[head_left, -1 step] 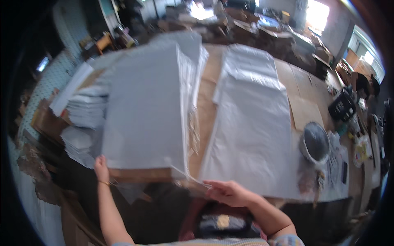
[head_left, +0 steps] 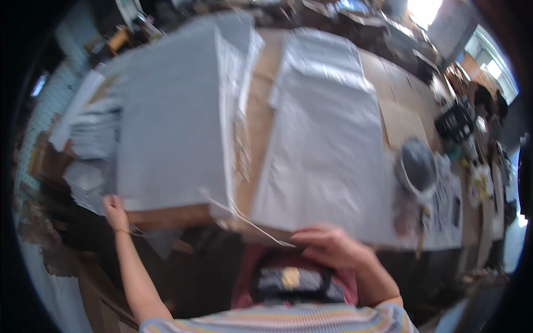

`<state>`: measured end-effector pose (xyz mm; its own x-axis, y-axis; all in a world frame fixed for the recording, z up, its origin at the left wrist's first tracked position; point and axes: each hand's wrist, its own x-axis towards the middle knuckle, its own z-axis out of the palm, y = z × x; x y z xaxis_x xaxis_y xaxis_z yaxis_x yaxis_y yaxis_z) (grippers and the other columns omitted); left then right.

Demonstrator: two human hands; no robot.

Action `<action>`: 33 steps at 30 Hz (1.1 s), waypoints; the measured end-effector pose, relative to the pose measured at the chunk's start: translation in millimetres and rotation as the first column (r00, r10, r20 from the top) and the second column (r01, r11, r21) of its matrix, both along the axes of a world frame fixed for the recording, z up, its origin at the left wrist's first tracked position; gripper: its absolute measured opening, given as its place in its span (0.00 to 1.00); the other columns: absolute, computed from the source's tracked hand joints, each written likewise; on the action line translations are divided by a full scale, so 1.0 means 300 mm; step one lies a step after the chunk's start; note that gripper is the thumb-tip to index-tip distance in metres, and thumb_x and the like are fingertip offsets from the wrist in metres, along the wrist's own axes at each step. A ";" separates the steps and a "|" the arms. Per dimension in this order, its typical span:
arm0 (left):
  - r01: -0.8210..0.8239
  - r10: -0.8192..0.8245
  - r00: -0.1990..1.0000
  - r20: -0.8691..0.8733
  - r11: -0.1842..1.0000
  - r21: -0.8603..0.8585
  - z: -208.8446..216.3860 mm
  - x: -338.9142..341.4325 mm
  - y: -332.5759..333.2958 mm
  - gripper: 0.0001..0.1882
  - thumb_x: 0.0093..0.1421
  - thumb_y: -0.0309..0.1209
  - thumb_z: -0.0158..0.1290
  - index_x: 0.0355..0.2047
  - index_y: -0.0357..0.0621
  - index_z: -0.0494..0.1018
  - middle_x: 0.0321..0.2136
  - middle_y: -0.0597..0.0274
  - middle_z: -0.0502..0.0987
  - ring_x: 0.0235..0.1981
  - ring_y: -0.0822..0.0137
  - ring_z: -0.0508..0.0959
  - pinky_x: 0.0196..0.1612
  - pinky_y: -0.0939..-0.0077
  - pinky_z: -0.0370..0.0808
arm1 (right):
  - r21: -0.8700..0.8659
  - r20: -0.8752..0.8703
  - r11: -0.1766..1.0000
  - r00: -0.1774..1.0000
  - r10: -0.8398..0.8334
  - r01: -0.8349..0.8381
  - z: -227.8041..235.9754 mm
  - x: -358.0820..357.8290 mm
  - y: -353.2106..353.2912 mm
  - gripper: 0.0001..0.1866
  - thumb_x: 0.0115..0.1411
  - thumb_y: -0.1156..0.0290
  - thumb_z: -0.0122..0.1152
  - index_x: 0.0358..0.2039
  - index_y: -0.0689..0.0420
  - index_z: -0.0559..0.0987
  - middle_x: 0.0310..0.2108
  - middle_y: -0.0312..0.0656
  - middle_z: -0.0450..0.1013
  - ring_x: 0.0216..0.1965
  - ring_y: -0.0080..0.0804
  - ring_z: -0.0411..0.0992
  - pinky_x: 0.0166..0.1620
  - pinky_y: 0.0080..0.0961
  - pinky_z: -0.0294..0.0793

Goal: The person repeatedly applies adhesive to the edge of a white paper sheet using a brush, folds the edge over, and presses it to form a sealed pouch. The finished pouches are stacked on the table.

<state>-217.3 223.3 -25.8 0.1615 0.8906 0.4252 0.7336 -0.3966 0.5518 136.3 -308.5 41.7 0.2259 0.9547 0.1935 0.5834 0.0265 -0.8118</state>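
A stack of flat grey sheets (head_left: 169, 122), perhaps bags, lies left of the middle of the table, its near edge at the table's front. My left hand (head_left: 115, 212) is closed at the near left corner of the top sheet, fingertips partly hidden. From the sheet's near right corner a thin white cord (head_left: 252, 224) runs toward my right hand (head_left: 333, 244). That hand is blurred, its fingers apart, with the cord's end just short of the fingertips. Right of it, a long pile of shiny silvery-grey sheets (head_left: 325, 144) is spread out.
Folded grey bundles (head_left: 91, 136) are stacked at the left. On the right stand a grey bucket (head_left: 417, 166) and a black basket (head_left: 455, 123). Brown cardboard (head_left: 261, 83) covers the tabletop. A dark stool-like seat with a yellow patch (head_left: 291, 278) is just before me.
The whole view has shifted, so the table appears higher and further left. My right hand has come off the cord's end, and its fingers have spread. My left hand stays at the sheet's corner.
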 end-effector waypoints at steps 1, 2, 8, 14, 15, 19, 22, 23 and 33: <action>-0.127 0.157 0.981 -0.109 0.961 0.247 0.005 0.015 -0.062 0.16 0.66 0.38 0.49 0.42 0.34 0.72 0.30 0.52 0.76 0.31 0.61 0.75 0.39 0.67 0.73 | -0.045 0.136 0.993 0.985 -0.106 0.113 0.015 0.029 -0.145 0.18 0.49 0.82 0.61 0.41 0.53 0.81 0.43 0.48 0.75 0.40 0.43 0.74 0.44 0.33 0.75; -0.044 0.046 0.999 -0.002 0.959 0.280 0.030 0.055 -0.150 0.15 0.66 0.36 0.50 0.41 0.34 0.73 0.30 0.52 0.76 0.31 0.60 0.75 0.38 0.69 0.73 | -0.236 0.154 0.860 0.892 -0.426 0.452 0.004 0.053 -0.303 0.16 0.47 0.83 0.59 0.38 0.54 0.81 0.41 0.48 0.75 0.41 0.47 0.74 0.42 0.35 0.75; 0.766 -0.779 0.623 -0.074 0.589 0.258 0.113 0.440 -0.991 0.07 0.58 0.26 0.56 0.24 0.43 0.71 0.21 0.59 0.72 0.24 0.63 0.73 0.29 0.71 0.69 | -0.174 0.871 0.350 0.309 -0.382 0.920 0.059 0.127 -0.874 0.22 0.50 0.84 0.55 0.47 0.52 0.78 0.34 0.44 0.71 0.33 0.44 0.74 0.37 0.36 0.73; 0.954 -0.957 -0.054 -0.285 0.036 -0.298 -0.216 0.587 -1.268 0.04 0.50 0.28 0.53 0.26 0.44 0.74 0.25 0.60 0.73 0.29 0.58 0.76 0.33 0.66 0.75 | -0.059 0.828 0.563 0.356 -0.434 0.825 -0.009 0.137 -0.932 0.18 0.52 0.83 0.58 0.44 0.53 0.79 0.31 0.43 0.71 0.30 0.45 0.72 0.35 0.34 0.72; 0.922 -0.964 -0.042 -0.264 0.064 -0.383 -0.227 0.604 -1.280 0.08 0.50 0.28 0.53 0.32 0.43 0.77 0.27 0.58 0.74 0.32 0.55 0.77 0.37 0.63 0.76 | -0.026 0.785 0.567 0.368 -0.498 0.824 0.012 0.136 -0.923 0.17 0.53 0.83 0.58 0.44 0.54 0.79 0.30 0.43 0.72 0.29 0.45 0.72 0.35 0.33 0.72; 0.967 -0.935 -0.026 -0.353 0.065 -0.244 -0.310 0.643 -1.288 0.15 0.52 0.29 0.50 0.41 0.46 0.76 0.37 0.54 0.76 0.41 0.53 0.77 0.46 0.60 0.74 | 0.156 0.009 0.206 0.207 -0.978 0.966 0.075 0.058 -0.881 0.06 0.56 0.81 0.64 0.35 0.62 0.76 0.25 0.38 0.73 0.23 0.21 0.70 0.26 0.16 0.68; 0.939 -0.911 0.036 -0.411 0.172 -0.299 -0.415 0.648 -1.277 0.17 0.52 0.29 0.49 0.44 0.46 0.76 0.41 0.53 0.75 0.46 0.53 0.75 0.48 0.59 0.73 | 0.179 -0.221 0.202 0.239 -0.945 0.963 0.044 0.048 -0.791 0.06 0.56 0.78 0.65 0.30 0.59 0.74 0.23 0.35 0.71 0.20 0.15 0.66 0.23 0.10 0.63; 0.924 -0.909 0.052 -0.414 0.201 -0.326 -0.420 0.659 -1.287 0.17 0.51 0.29 0.50 0.43 0.45 0.76 0.42 0.54 0.75 0.47 0.54 0.75 0.47 0.59 0.74 | 0.196 -0.277 0.185 0.235 -0.932 0.963 0.030 0.037 -0.733 0.09 0.56 0.78 0.65 0.26 0.57 0.72 0.21 0.33 0.70 0.19 0.15 0.63 0.23 0.11 0.61; 0.944 -0.938 0.259 -0.231 0.297 -0.145 -0.082 0.526 -1.270 0.09 0.46 0.22 0.54 0.30 0.37 0.75 0.34 0.54 0.75 0.34 0.55 0.74 0.37 0.63 0.73 | 0.011 -0.495 0.634 0.555 -0.668 0.773 -0.074 -0.102 -0.043 0.06 0.60 0.73 0.61 0.28 0.62 0.80 0.24 0.35 0.76 0.23 0.15 0.68 0.28 0.15 0.67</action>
<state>-59.7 -157.6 -50.4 0.9693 0.0359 0.2431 -0.0715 -0.9052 0.4189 105.7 -321.4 19.5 0.9229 0.3792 0.0671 0.0958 -0.0572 -0.9938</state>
